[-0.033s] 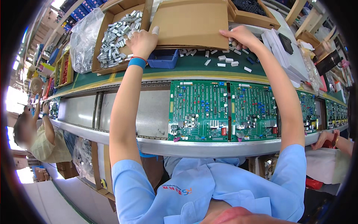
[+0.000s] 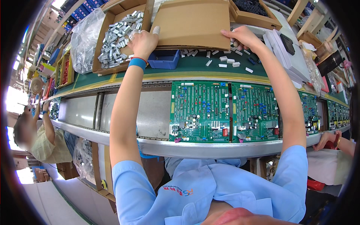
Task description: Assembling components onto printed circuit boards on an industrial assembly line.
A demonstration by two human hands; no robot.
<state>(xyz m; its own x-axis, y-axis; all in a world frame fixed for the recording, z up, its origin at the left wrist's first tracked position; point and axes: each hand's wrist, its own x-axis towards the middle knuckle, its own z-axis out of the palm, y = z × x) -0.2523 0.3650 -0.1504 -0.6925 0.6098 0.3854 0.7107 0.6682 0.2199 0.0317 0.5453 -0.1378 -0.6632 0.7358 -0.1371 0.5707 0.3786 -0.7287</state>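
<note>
A flat brown cardboard piece (image 2: pixel 191 24) lies in front of me over the far side of the bench, partly covering a blue bin (image 2: pixel 164 60). My left hand (image 2: pixel 143 42) is at its left edge, the capped thumb against the cardboard and the other fingers partly curled over the neighbouring carton. That carton (image 2: pixel 98 56) holds many silvery metal pieces (image 2: pixel 114 41), like small heat sinks. At the right edge, my right hand (image 2: pixel 243 36) is closed, thumb on top and fingers curled beside and below. Small white connector-like parts (image 2: pixel 230 60) are scattered near it.
Green circuit boards (image 2: pixel 200 112) sit side by side on the metal-railed line (image 2: pixel 210 149) below my arms. A carton of dark parts (image 2: pixel 255 9) stands far right, near a white stack (image 2: pixel 287 56). Co-workers are at the left (image 2: pixel 48 138) and right (image 2: pixel 330 140).
</note>
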